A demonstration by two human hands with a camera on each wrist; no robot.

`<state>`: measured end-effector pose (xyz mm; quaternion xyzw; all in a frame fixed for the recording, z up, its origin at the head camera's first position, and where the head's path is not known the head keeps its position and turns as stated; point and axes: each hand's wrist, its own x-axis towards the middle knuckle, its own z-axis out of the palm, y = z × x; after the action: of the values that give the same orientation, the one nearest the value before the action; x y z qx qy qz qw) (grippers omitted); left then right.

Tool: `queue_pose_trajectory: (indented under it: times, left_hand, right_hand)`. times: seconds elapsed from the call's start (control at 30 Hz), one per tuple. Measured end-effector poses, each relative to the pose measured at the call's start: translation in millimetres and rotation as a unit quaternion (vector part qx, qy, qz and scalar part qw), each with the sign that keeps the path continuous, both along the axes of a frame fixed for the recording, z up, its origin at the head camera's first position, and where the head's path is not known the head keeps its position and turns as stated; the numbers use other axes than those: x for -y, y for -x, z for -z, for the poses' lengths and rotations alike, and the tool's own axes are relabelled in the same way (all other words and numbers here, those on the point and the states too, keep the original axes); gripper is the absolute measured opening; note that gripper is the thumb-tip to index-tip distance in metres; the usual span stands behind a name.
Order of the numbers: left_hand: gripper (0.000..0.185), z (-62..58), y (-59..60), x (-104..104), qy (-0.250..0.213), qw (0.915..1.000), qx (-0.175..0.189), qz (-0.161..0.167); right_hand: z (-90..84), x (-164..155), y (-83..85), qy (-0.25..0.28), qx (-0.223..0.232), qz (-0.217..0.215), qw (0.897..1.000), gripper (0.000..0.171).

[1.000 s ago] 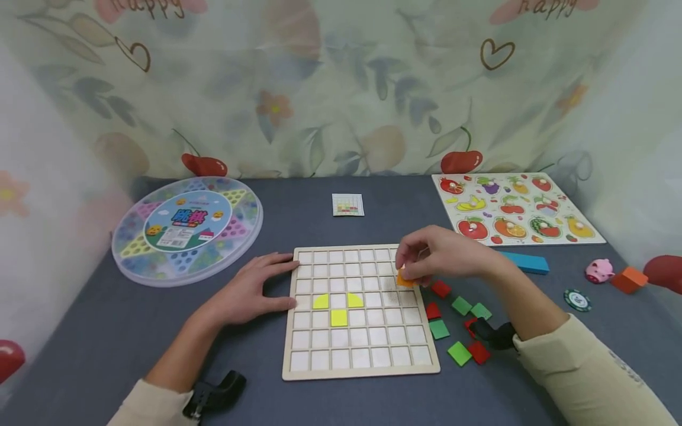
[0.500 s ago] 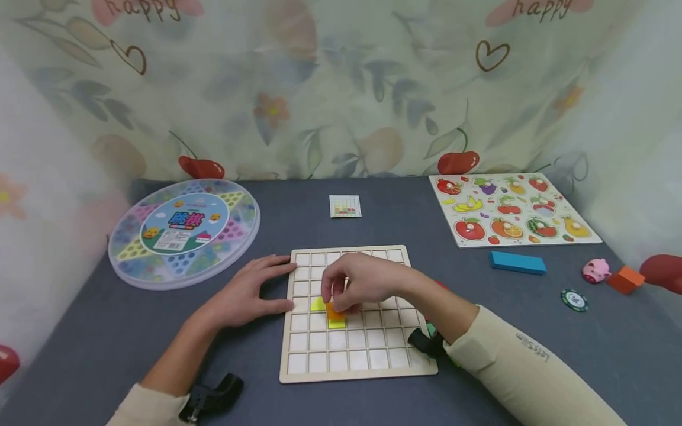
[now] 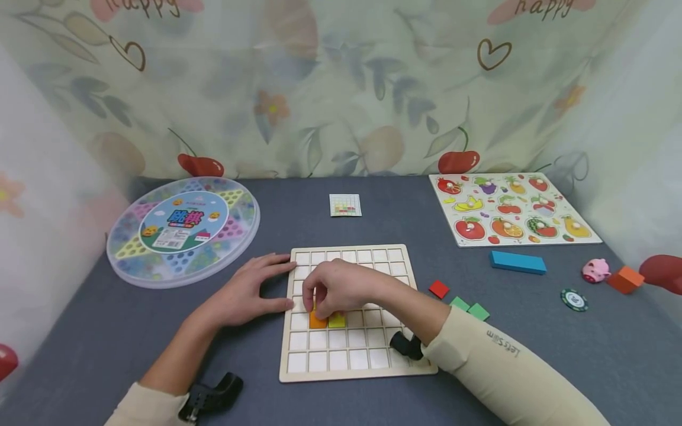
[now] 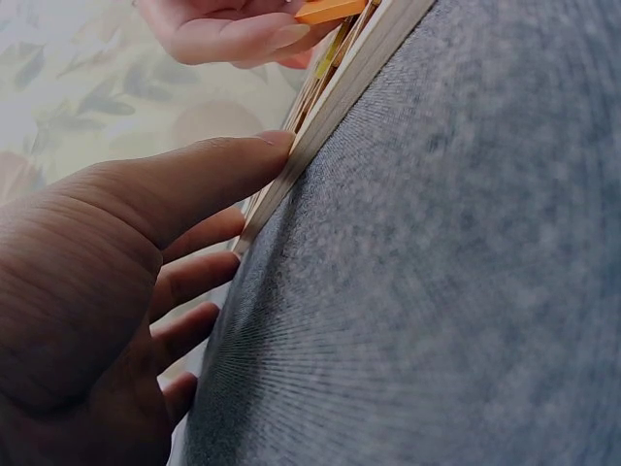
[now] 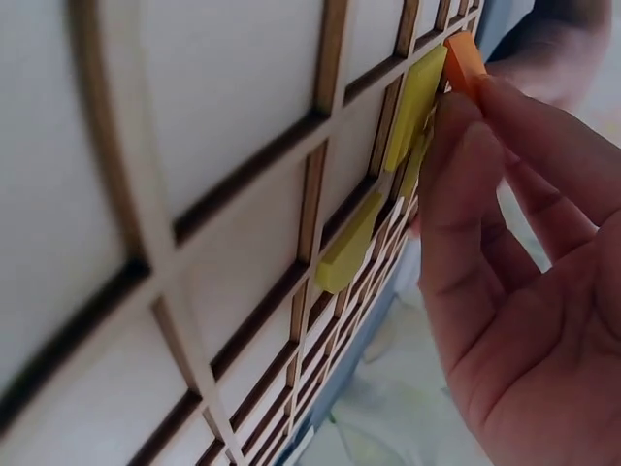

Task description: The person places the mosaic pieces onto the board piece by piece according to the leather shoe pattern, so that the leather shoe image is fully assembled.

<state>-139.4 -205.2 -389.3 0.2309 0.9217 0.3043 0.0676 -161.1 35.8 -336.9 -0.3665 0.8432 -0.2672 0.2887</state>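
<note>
Right hand (image 3: 341, 285) pinches an orange tile (image 3: 318, 321) below its fingertips, at the grid board (image 3: 367, 374), just beside a yellow square tile (image 3: 337, 320). Left hand (image 3: 253, 294): fingers extended, touching the board edge nearest it. Right of the right hand: red tile (image 3: 439, 289), green tiles (image 3: 478, 312). Ahead of both hands: small printed card (image 3: 345, 205).

The orange tile (image 3: 317, 320) has been carried by the right grip (image 3: 340, 285) across the board (image 3: 359, 376) to just left of the yellow square (image 3: 337, 320).

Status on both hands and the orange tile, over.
Left hand touching edge of grid board. Right hand pinching orange tile, just left of yellow square. No obstruction seen.
</note>
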Motion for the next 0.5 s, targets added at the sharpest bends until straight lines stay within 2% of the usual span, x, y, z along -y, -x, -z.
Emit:
queue_pose_trajectory:
  times: [0.17,0.5]
  left_hand:
    - [0.067,-0.5,-0.3,0.1,-0.002,1.0,0.0,0.002]
    - [0.068,0.1,-0.3,0.7,-0.003,1.0,0.001,0.004]
  right_hand:
    - [1.1,1.9,-1.8,-0.013,-0.034,-0.003,0.999,0.016]
    - [3.3,2.5,-5.1,-0.032,-0.061,0.006,0.998,0.015]
